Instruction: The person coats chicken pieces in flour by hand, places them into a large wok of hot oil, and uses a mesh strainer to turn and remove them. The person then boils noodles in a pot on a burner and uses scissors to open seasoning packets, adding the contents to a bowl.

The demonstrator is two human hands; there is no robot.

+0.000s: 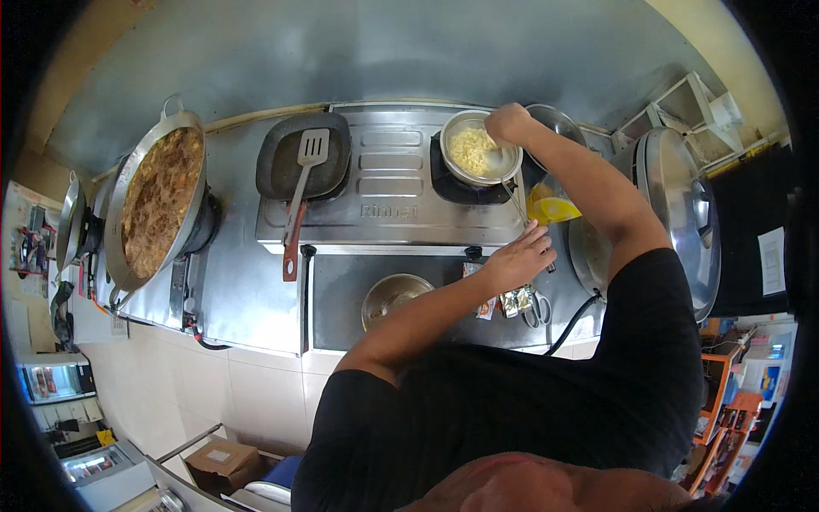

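Note:
A small metal pot (449,163) sits on the right burner of the Rinnai gas stove (388,221), with pale noodles (472,151) inside. My right hand (509,124) is curled over the pot's right rim. Whatever its fingers may hold is hidden. A thin metal handle (514,197) slants from the pot towards me. My left hand (521,257) is around this handle, whose dark end shows past the fingers. Just beyond that hand is a yellow plastic container (555,209). Below it lie a silver packet (516,301) and scissors (539,311).
A square grill pan (272,160) with a slotted turner (313,148) covers the left burner. Far left stands a large wok (195,198) of brown food. A metal bowl (395,296) lies in front. At right are a glass lid (555,121) and a big lidded pot (678,211).

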